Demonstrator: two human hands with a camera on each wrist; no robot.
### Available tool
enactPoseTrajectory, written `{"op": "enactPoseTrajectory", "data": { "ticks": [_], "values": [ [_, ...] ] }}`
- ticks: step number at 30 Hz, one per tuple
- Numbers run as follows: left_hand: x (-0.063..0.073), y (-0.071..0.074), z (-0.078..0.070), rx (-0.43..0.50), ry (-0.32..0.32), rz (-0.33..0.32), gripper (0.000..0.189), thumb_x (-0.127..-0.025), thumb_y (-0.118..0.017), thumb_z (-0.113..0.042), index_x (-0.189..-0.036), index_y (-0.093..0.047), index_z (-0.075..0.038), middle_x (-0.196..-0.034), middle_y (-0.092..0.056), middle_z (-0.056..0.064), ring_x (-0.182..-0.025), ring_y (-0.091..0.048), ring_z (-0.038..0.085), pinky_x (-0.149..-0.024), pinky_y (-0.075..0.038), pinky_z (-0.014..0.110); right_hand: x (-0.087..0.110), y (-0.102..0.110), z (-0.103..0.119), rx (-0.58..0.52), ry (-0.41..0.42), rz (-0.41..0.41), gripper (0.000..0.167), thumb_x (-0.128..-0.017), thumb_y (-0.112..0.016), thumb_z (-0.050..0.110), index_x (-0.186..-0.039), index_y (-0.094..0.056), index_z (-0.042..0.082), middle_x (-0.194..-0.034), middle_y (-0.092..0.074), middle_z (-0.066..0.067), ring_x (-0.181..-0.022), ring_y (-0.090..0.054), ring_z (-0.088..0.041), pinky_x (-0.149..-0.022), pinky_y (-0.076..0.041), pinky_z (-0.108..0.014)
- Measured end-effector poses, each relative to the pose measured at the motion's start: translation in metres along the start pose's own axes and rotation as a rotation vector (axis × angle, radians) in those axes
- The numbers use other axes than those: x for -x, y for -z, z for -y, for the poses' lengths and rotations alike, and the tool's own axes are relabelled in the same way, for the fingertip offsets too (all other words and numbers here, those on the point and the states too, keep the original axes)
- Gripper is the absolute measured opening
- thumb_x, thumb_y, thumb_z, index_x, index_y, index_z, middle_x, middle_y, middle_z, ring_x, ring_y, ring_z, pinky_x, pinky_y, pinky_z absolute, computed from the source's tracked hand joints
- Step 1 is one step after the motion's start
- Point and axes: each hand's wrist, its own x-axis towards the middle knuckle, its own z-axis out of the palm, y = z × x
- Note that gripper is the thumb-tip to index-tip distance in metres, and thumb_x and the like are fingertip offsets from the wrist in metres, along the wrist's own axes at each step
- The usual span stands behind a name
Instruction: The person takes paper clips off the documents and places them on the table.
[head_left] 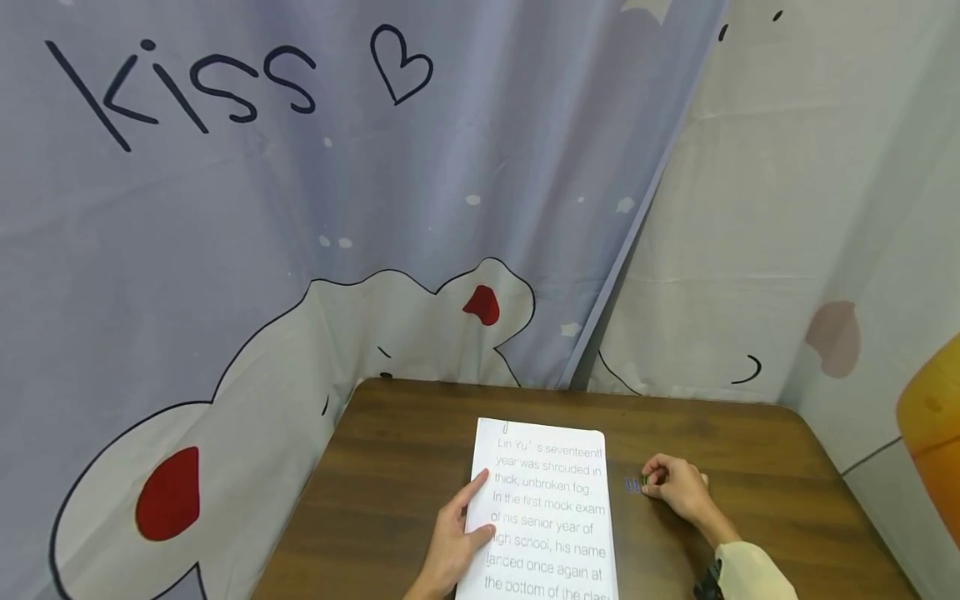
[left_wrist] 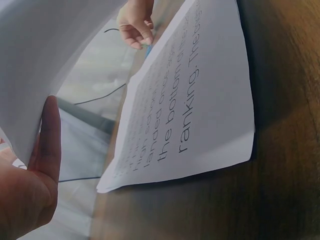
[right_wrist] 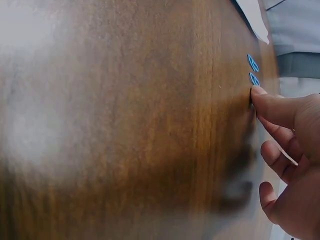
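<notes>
My left hand (head_left: 450,533) grips the left edge of a printed paper (head_left: 543,500), thumb on the face. In the left wrist view a blank white sheet (left_wrist: 45,55) rises beside this hand, above a printed sheet (left_wrist: 200,100) lower down. A paper clip (head_left: 506,427) sits on the paper's top edge. Right of the paper, my right hand (head_left: 678,487) pinches a small green paper clip (head_left: 645,480) at the tabletop, mostly hidden by fingertips. Two blue paper clips (right_wrist: 253,63) lie side by side just beyond those fingertips.
The brown wooden table (head_left: 405,425) has rounded far corners. Patterned curtains (head_left: 420,183) hang behind it and along the sides. A dark band (head_left: 708,579) circles the right wrist near a cream sleeve (head_left: 753,571).
</notes>
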Motion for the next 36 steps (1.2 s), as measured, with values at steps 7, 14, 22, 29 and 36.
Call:
{"op": "enactPoseTrajectory", "data": {
  "ticks": [7, 14, 22, 29, 36],
  "values": [
    [0.000, 0.000, -0.001, 0.008, 0.003, -0.003, 0.086, -0.084, -0.060, 0.020, -0.163, -0.042, -0.009, -0.169, -0.032, 0.027, -0.098, -0.077, 0.032, -0.077, -0.069, 0.038, 0.001, 0.001, -0.003, 0.055, 0.026, 0.005, 0.023, -0.078, -0.092, 0.020, -0.096, -0.078, 0.018, -0.083, -0.068, 0.007, -0.080, -0.059, -0.013, -0.080, -0.035, -0.050],
    [0.000, -0.001, -0.001, 0.012, 0.024, -0.009, 0.085, -0.085, -0.061, 0.019, -0.163, -0.042, -0.011, -0.168, -0.033, 0.028, -0.097, -0.078, 0.032, -0.077, -0.069, 0.037, 0.004, 0.001, -0.005, 0.108, 0.086, -0.008, 0.022, -0.079, -0.092, 0.026, -0.098, -0.081, 0.022, -0.086, -0.068, 0.010, -0.084, -0.062, -0.011, -0.080, -0.035, -0.049],
    [0.000, -0.001, -0.001, 0.005, 0.022, -0.004, 0.085, -0.085, -0.061, 0.019, -0.163, -0.041, -0.010, -0.167, -0.035, 0.028, -0.094, -0.078, 0.032, -0.075, -0.069, 0.038, 0.005, 0.000, -0.006, 0.179, 0.153, -0.016, 0.023, -0.079, -0.091, 0.026, -0.100, -0.083, 0.021, -0.087, -0.068, 0.012, -0.083, -0.063, -0.010, -0.078, -0.035, -0.047],
    [0.000, -0.002, -0.001, 0.014, 0.023, 0.003, 0.086, -0.084, -0.061, 0.019, -0.163, -0.041, -0.010, -0.165, -0.038, 0.030, -0.093, -0.079, 0.032, -0.074, -0.069, 0.039, 0.005, 0.003, -0.002, 0.212, 0.171, 0.011, 0.027, -0.081, -0.089, 0.025, -0.106, -0.083, 0.017, -0.088, -0.068, 0.011, -0.084, -0.059, -0.011, -0.077, -0.033, -0.043],
    [0.002, -0.004, -0.001, 0.016, 0.026, 0.016, 0.086, -0.085, -0.061, 0.018, -0.164, -0.040, -0.011, -0.163, -0.040, 0.031, -0.091, -0.079, 0.034, -0.074, -0.069, 0.040, 0.000, 0.012, 0.021, 0.147, 0.176, -0.105, 0.017, -0.094, -0.079, 0.020, -0.109, -0.081, 0.012, -0.092, -0.076, 0.002, -0.085, -0.067, -0.019, -0.078, -0.037, -0.048]
  ]
}}
